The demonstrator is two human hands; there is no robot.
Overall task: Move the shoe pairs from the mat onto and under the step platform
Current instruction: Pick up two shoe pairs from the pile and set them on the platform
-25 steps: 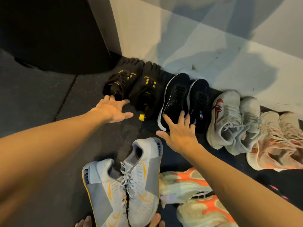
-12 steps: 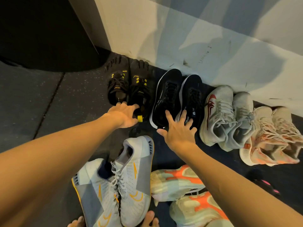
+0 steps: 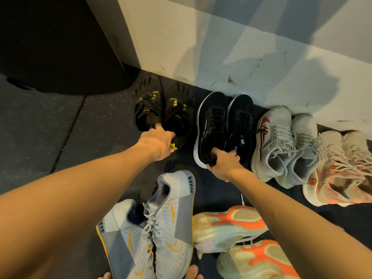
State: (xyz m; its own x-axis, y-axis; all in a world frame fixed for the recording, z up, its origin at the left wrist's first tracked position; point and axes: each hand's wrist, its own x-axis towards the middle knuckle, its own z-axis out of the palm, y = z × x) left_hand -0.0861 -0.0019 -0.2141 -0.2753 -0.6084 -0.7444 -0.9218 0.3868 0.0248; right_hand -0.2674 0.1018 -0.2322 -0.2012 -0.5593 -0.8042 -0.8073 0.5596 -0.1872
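The black toe shoes (image 3: 161, 113) sit side by side on the dark mat (image 3: 60, 125), toes toward the white wall (image 3: 201, 57), directly ahead of the left hand (image 3: 159, 142). That hand has its fingers curled into the heel openings, apparently hooking both shoes at once, with a yellow pull tab (image 3: 173, 146) showing under the knuckles. Just right of them, ahead of the right hand (image 3: 223, 162), stand the black trainers (image 3: 223, 125) with white soles; the right hand grips their heel ends, thumb on the nearer shoe's collar, fingers tucked over the rims between the two.

The step in hand looks like picking up two pairs together. To do it well, each hand should pinch both inner heel walls firmly before lifting, since a soft toe shoe can slip off a single finger. Lift straight up and back toward the body so the toes clear the wall and the grey trainers (image 3: 281, 143) touching the right side of the black pair are not dragged along.

Nearer the body, below the left forearm, lie the white and grey trainers (image 3: 157, 228), and below the right forearm the orange-soled shoes (image 3: 231, 224) on their sides. Beyond the grey trainers sits a pink-laced pair (image 3: 342, 168). The step platform is not in view.
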